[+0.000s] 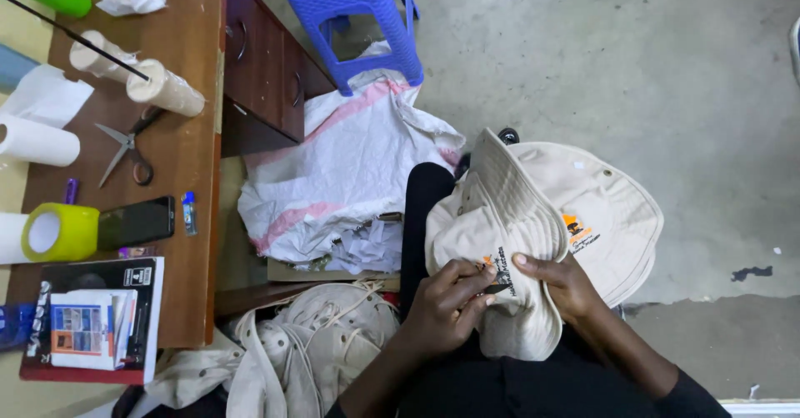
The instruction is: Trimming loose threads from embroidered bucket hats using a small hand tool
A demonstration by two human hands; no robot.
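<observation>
The left hand (446,305) pinched the printed patch of a beige bucket hat (492,235), its grip closed on the fabric. The right hand (560,283) clasped the brim beside it, thumb on top. The hat lay on the person's lap over a 2nd hat (608,210). More hats (308,339) were heaped just left. Farther off stood a white sack (342,168), the table (183,160) with scissors (125,145), and a blue stool (358,18).
</observation>
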